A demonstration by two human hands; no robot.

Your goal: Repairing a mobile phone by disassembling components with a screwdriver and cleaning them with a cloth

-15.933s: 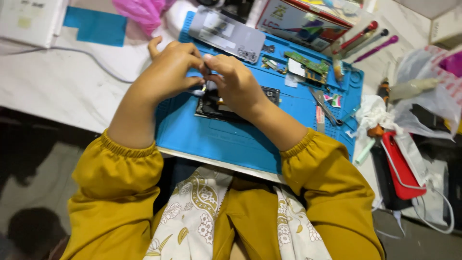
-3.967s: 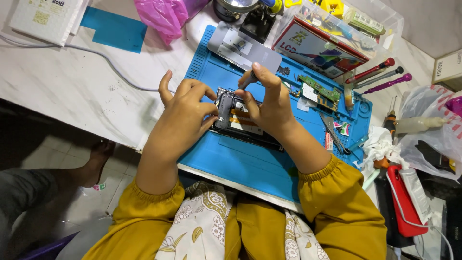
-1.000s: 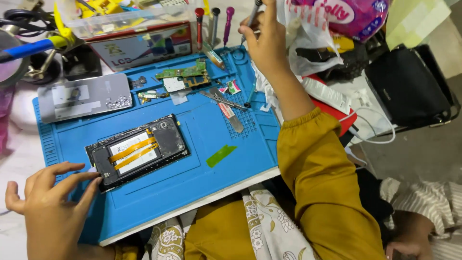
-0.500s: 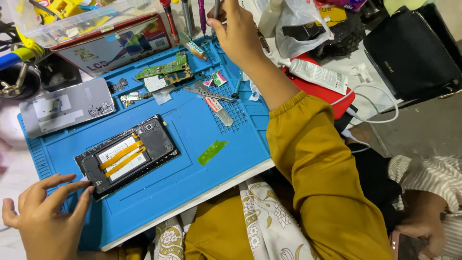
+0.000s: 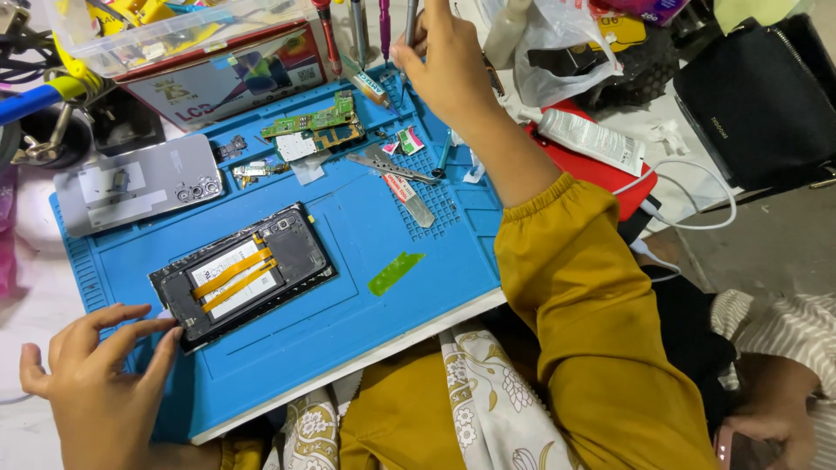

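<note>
Head view: the left hand [image 5: 96, 383] lies at seven o'clock on the blue mat [image 5: 366, 322], fingers spread and loose, holding nothing, its fingertips [image 5: 165, 324] touching the lower corner of the opened phone [image 5: 242, 274]. The phone lies flat near the mat's middle, back off, with two orange ribbon cables across its insides. The right hand [image 5: 444, 74] reaches to twelve o'clock, fingers pinched round the shaft of a screwdriver [image 5: 411, 19] that stands among other drivers beyond the mat's far edge; its grip looks closed on that shaft. At eleven o'clock lie a green circuit board [image 5: 315, 130] and the silver back cover [image 5: 135, 184]; tweezers [image 5: 387, 165] rest at one o'clock. The phone is probably light and stiff along its frame but fragile inside: the ribbons and bare parts would tear or scratch easily, so it is best held by its outer edges and corners, flat against the mat, as the left fingertips do.
</note>
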